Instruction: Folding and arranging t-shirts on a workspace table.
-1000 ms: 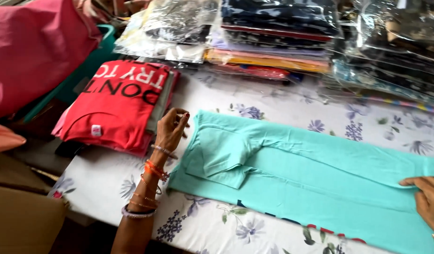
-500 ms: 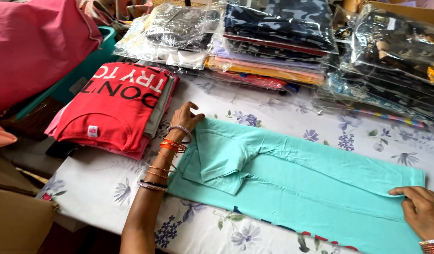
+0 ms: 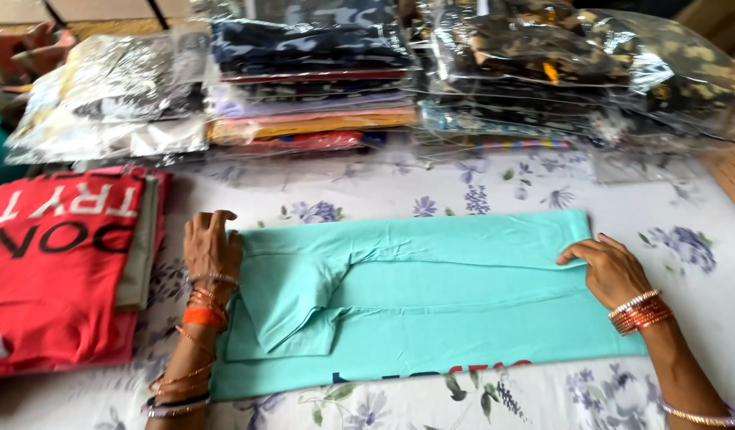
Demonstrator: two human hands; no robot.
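Both my hands now press flat on the teal shirt (image 3: 431, 295): left hand (image 3: 211, 248) slid onto its collar end, right hand (image 3: 609, 269) on its hem end, fingers spread, pinching nothing.

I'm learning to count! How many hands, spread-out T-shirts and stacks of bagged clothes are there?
Hands: 2, left hand and right hand
Spread-out turquoise T-shirt: 1
Stacks of bagged clothes: 3
Total: 6

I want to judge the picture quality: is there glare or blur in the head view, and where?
Head view: strong glare on the plastic bags at the back, hiding some of the clothes inside; the turquoise shirt, left hand and right hand are slightly soft from motion blur; light is even and diffuse, with only faint shadows on the flowered cloth.
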